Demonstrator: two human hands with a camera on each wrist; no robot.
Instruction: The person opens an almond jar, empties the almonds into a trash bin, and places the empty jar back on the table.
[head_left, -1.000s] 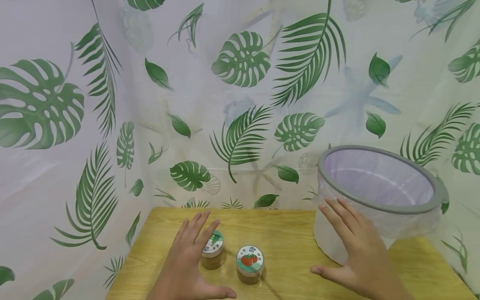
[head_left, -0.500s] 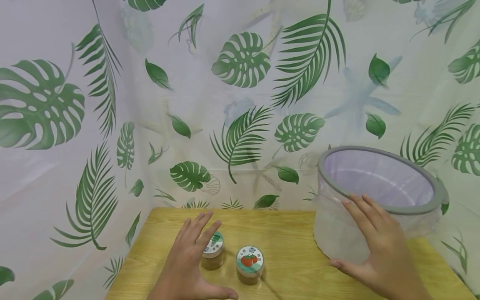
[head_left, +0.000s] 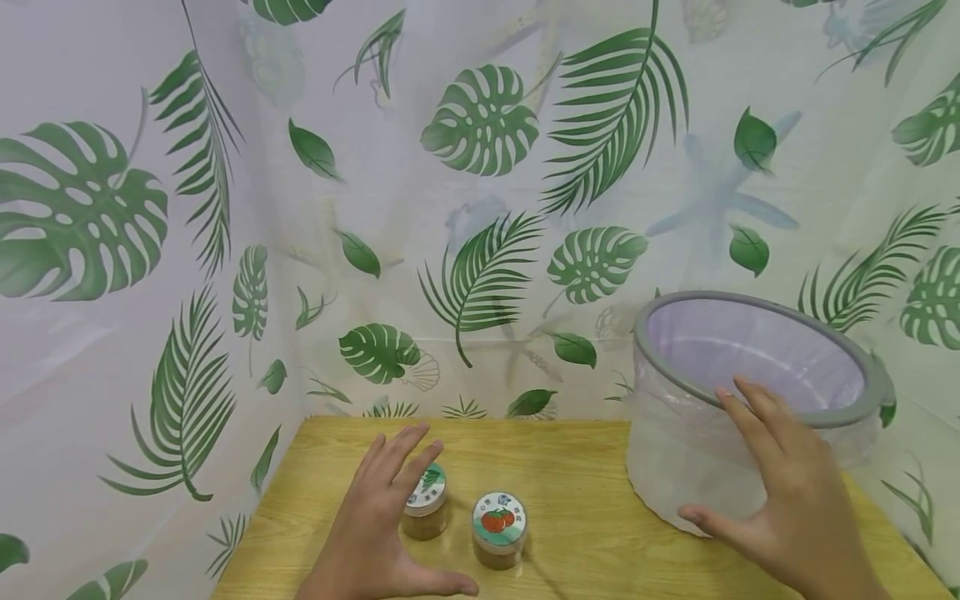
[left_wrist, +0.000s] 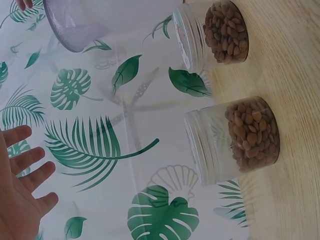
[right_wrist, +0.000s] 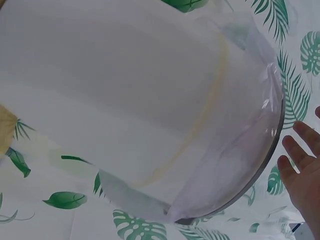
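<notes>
Two clear lidded jars stand on the wooden table: one jar with tomatoes pictured on its lid [head_left: 499, 530], the other jar with a green plant picture [head_left: 426, 502], partly covered by my left hand [head_left: 375, 517]. In the left wrist view each jar [left_wrist: 252, 134] holds brown nut-like pieces in its lower part. My left hand hovers with fingers spread and thumb out, holding nothing. On the right, my right hand [head_left: 787, 492] is spread in front of a white bin [head_left: 675, 467] with a grey rim and a clear plastic liner; whether it touches the bin I cannot tell.
The wooden table [head_left: 577, 467] reaches back to a white curtain [head_left: 480, 283] printed with green leaves, which also runs along the left side. The bin takes up the table's right back part, its mouth tilted toward me.
My right hand has moved to the right across the front of the bin, with its fingers still spread. The left hand, both jars and the bin stay nearly where they were.
</notes>
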